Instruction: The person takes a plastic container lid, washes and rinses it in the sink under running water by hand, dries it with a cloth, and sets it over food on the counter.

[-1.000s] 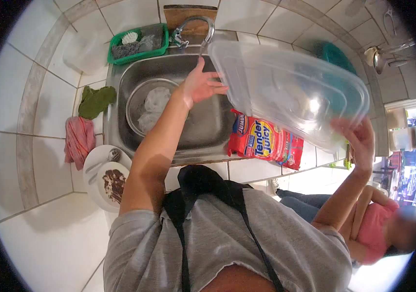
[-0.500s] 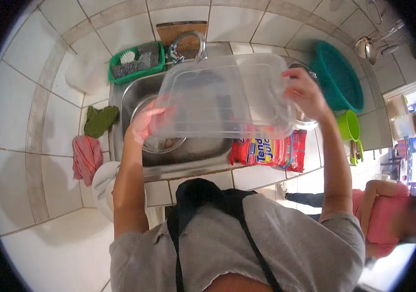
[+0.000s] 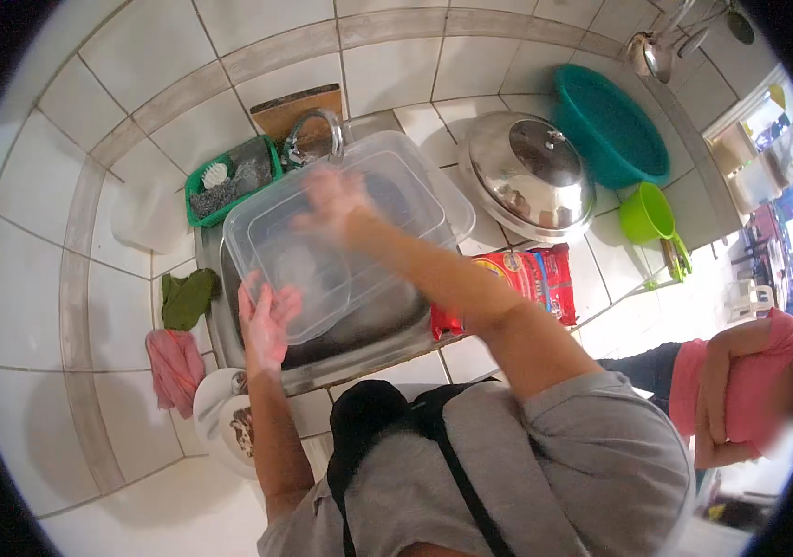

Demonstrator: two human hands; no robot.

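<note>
A clear plastic container (image 3: 387, 200) is held over the steel sink (image 3: 373, 339), covering much of the basin. My left hand (image 3: 268, 320) supports its near-left edge, thumb and fingers against the plastic. Over the container's surface is my right hand (image 3: 336, 202), blurred by motion, its fingers seeming spread and nothing visible between them. Whether it touches the plastic is unclear. The faucet (image 3: 318, 135) stands just behind the container. To the right of the sink lies a red food package (image 3: 550, 278), partly behind my right arm.
A green basket (image 3: 206, 209) with scrubbers, a green cloth (image 3: 188, 299) and a pink cloth (image 3: 174, 371) are left. Plates (image 3: 214, 408) sit near-left. On the right are a domed steel lid (image 3: 513, 172), teal basin (image 3: 610, 125), green dipper (image 3: 647, 213) and a person (image 3: 740, 381).
The container has moved left over the sink and been turned. My right hand has left its right edge and come across over its surface. The domed lid now shows fully.
</note>
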